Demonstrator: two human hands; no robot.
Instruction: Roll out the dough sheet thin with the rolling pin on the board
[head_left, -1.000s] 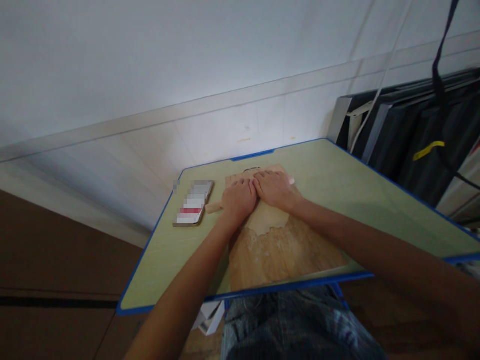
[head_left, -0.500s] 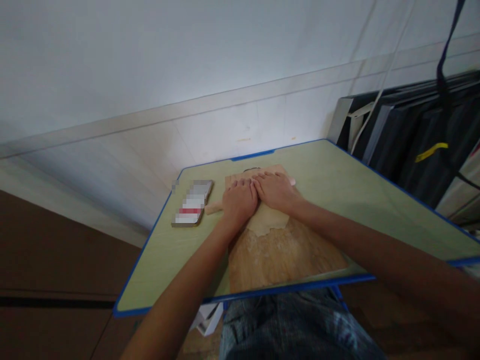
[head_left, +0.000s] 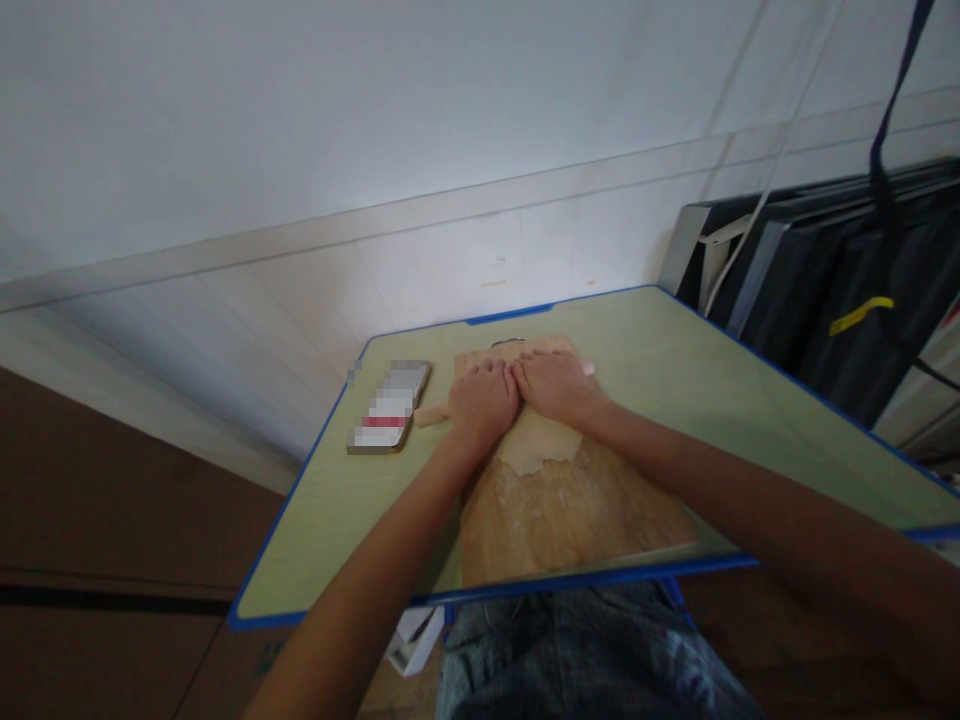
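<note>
A wooden rolling pin lies crosswise over a sheet of pale dough (head_left: 541,440). Its left handle (head_left: 430,414) sticks out past my left hand (head_left: 486,398), and its right tip shows beyond my right hand (head_left: 556,384). Both hands rest side by side on the pin, fingers curled over it and thumbs nearly touching, so its middle is hidden. Under the dough is a wooden board (head_left: 570,520) with a dusting of flour on its near part. The dough's ragged near edge faces me.
The board sits on a pale green table (head_left: 720,400) with a blue rim. A phone (head_left: 390,405) lies left of the rolling pin. Behind the table stands a white wall (head_left: 465,250). Dark flat panels (head_left: 817,270) lean at the right, with a hanging black strap (head_left: 885,170).
The view has shifted slightly. Both hands stay on the rolling pin with hardly any visible movement, and the dough looks the same.
</note>
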